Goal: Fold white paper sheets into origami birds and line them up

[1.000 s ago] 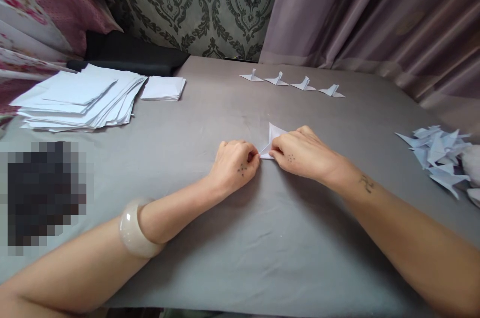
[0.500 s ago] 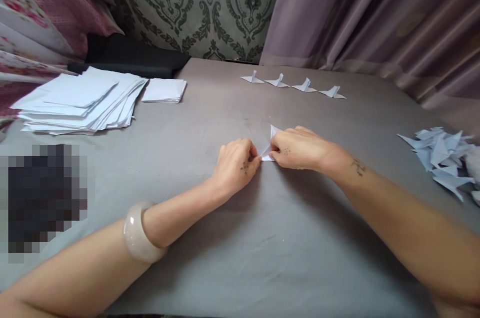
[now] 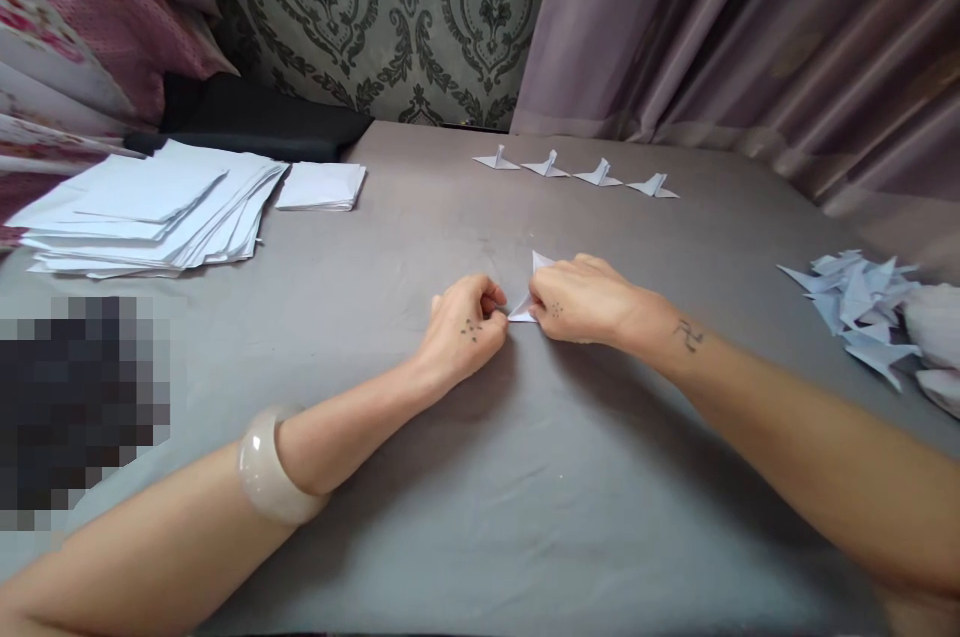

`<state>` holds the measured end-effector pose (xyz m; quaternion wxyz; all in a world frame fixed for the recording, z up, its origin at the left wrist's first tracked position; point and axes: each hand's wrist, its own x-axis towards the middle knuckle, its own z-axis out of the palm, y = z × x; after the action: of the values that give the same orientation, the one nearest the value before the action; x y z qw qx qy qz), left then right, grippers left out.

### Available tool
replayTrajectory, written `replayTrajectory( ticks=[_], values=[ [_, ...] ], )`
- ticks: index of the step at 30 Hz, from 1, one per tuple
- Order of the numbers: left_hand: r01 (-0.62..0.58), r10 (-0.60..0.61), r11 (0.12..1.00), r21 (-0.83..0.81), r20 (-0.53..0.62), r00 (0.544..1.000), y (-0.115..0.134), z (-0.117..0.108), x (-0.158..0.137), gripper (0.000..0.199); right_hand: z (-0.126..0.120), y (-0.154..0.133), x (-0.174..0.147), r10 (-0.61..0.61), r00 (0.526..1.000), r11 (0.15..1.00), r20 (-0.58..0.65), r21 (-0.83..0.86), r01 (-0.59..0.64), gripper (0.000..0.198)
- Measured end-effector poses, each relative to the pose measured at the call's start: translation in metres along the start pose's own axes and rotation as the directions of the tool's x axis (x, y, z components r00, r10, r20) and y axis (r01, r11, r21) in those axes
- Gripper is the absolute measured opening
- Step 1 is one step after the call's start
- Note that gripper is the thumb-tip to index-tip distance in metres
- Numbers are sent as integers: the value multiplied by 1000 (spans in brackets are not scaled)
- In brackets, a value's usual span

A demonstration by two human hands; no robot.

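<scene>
Grey cloth covers the whole work surface, smooth and bare on the side nearest the camera, where only the two forearms cross it. On the left wrist sits a pale, glossy bangle. Farther in, the two hands meet over a small folded paper lying on the cloth near its middle. The left hand is curled, its fingertips closed against the paper's left tip – a pinch, as far as the view shows. The right hand lies knuckles-up over the paper's right part, fingers bent and pressing it down on the cloth; a white point of the paper sticks out just behind this hand.

Well to the right of the folded paper, by the cloth's edge, lies a loose pile of folded white shapes, and something white and soft touches that pile on its far right. Well to the left of the folded paper rests a thick, fanned stack of white sheets, with a smaller, neater stack just beside it. Behind the folded paper – near the far edge of the cloth – four small paper figures stand in a row, apart from one another. Beyond them hang patterned wallpaper and a mauve curtain.
</scene>
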<state>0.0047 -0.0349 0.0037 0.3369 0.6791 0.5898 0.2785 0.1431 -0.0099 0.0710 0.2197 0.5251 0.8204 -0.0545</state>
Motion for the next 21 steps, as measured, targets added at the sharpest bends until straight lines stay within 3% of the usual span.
replayTrajectory(
  ticks=[3,5,7,11,17,19,21],
  values=[
    [-260,261,965,24,-44,964,-4,5,-4,21,4,0,0,-10,999,1000,-32,-14,10,18],
    [-472,473,876,94,19,881,-6,8,-6,27,6,-1,0,-9,999,1000,-39,-25,8,17],
    [-588,571,786,190,138,809,-7,10,-9,29,7,0,0,-8,999,999,-40,-32,7,19],
    [-632,564,704,323,288,774,-6,8,-12,30,10,6,-3,-24,997,1000,-76,12,25,22],
    [-638,559,689,344,308,770,-6,6,-11,33,20,30,-18,-7,970,983,-242,177,52,21],
    [-644,564,687,336,311,765,-6,7,-10,34,26,36,-26,-26,937,964,-349,240,116,21],
    [-655,571,683,325,322,755,-7,7,-9,35,35,39,-34,2,861,934,-509,309,180,18]
  ],
)
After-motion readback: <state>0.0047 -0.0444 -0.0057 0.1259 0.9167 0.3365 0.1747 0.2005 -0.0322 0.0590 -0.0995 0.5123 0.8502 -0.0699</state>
